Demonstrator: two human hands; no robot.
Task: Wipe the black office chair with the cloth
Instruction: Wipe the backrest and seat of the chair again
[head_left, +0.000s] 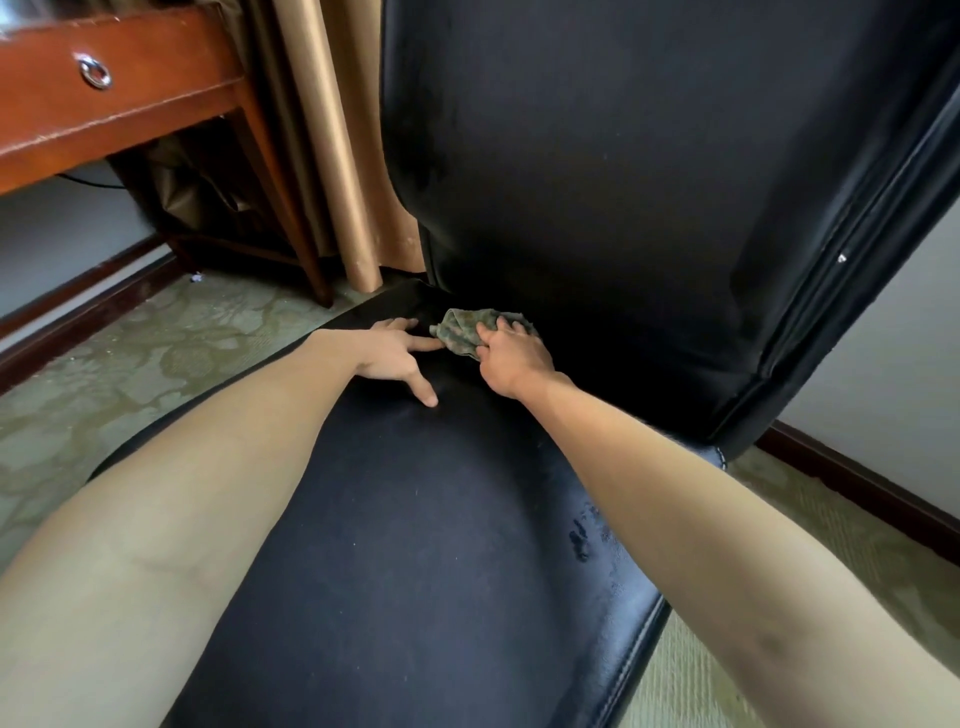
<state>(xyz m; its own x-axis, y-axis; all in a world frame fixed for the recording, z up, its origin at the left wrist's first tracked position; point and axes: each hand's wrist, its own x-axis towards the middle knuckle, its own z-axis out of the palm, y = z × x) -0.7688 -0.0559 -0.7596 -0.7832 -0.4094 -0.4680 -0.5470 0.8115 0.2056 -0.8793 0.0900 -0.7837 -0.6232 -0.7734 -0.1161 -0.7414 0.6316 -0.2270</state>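
From my head camera, looking down along both forearms: the cloth (470, 328) sits at the back of the seat (415, 545), right where the seat meets the backrest (597, 171) of the black office chair. My right hand (511, 358) is on top of it, fingers (498, 325) curled down and clenched over the bunched fabric, pressing it into the crease. My left hand (397, 353) lies just beside it, released and spread flat on the seat, holding nothing, one fingertip reaching close to the edge of the cloth.

I judge the cloth to be light, soft and limp. It will crumple rather than keep any shape, so it is best taken in a loose fistful from above, as I have it, with the palm pushing it along. The chair's covering looks smooth and slick, so the cloth should glide easily. The chair may roll or swivel under pressure, which is likely why my left hand braces the seat.

The cloth is small, wadded, mottled green and grey. The chair is glossy black with stitched edges, and its right seat edge shows scuffed, flaking patches (584, 540).
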